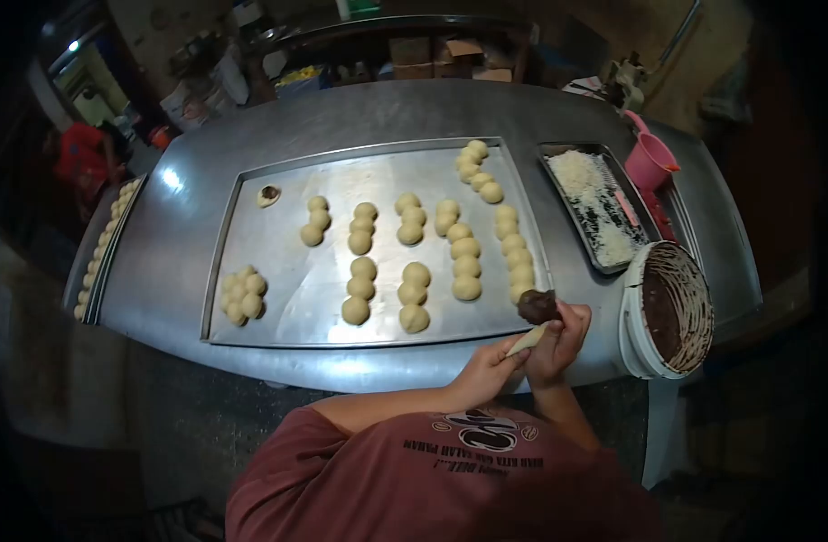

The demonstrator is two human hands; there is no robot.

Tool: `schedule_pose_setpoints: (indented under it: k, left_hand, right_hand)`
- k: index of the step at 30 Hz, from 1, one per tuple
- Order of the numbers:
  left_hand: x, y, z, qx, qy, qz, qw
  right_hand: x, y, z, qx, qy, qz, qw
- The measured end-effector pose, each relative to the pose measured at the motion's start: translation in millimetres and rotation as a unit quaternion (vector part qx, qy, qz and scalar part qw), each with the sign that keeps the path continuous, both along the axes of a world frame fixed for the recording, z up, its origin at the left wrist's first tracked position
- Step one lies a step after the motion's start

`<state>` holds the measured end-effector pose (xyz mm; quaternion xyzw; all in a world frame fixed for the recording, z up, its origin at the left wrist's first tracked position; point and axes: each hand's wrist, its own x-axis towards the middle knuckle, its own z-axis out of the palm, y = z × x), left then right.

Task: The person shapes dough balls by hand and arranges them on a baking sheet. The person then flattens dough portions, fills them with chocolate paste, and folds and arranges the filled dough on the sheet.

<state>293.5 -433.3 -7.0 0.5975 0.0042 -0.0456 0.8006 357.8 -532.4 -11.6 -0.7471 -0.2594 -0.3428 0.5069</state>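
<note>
Near the table's front edge, my left hand (488, 372) is closed on a flattened piece of pale dough (526, 341). Beside it, my right hand (558, 341) holds a dark brown lump of filling (537, 307) just above the tray's lower right corner; any tool under the lump is hidden. Rows of round dough balls (360, 279) lie on the large metal tray (314, 342). A cluster of balls (243, 294) sits at its lower left, and an opened piece with dark filling (268, 195) at its upper left.
A white bucket of brown filling (674, 312) stands right of my hands. Behind it are a dark pan with white shreds (581, 176) and a pink dipper (650, 161). Another tray of dough (107, 244) lies at the left edge, near a person in red (84, 161).
</note>
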Motion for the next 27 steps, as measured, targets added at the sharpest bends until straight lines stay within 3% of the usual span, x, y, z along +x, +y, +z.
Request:
schedule_pose_setpoints:
  k: [4,6,8,9,10,15,16,18,24,27]
  left_hand:
    - [-14.1,37.7,-0.9,0.021,0.018,-0.068,0.997]
    - [-22.5,56.0,-9.0,-0.184,0.031,-0.114,0.976]
    - [-26.4,71.5,-11.6,-0.378,0.039,-0.160,0.911]
    - [-26.8,74.2,-0.9,-0.355,0.063,-0.078,0.929]
    - [-27.1,75.3,10.1,-0.332,0.088,0.004,0.939]
    - [-30.6,92.6,18.7,-0.357,0.047,0.041,0.932]
    - [-31.1,93.3,20.2,-0.362,0.045,0.045,0.930]
    - [-31.5,93.4,23.0,-0.372,0.042,0.054,0.926]
    - [-28.2,92.2,26.9,-0.371,0.016,0.048,0.927]
    - [-29.5,93.4,25.4,-0.361,0.034,0.032,0.932]
  right_hand:
    - [-7.0,21.2,5.1,0.108,0.114,0.092,0.983]
    - [-5.6,16.2,12.0,0.265,0.278,0.205,0.900]
    - [-1.3,14.4,19.0,0.404,0.420,0.301,0.755]
    - [0.7,15.9,21.2,0.403,0.420,0.301,0.756]
    - [1.9,15.5,22.6,0.345,0.414,0.290,0.791]
    - [-1.7,24.6,41.2,0.094,0.316,0.221,0.918]
    - [-6.0,28.6,47.2,0.095,0.315,0.218,0.919]
    - [-12.6,33.0,56.4,-0.036,0.252,0.200,0.946]
    - [-19.4,32.5,55.5,-0.142,0.189,0.172,0.956]
    - [-13.5,33.4,47.9,-0.182,0.092,0.127,0.971]
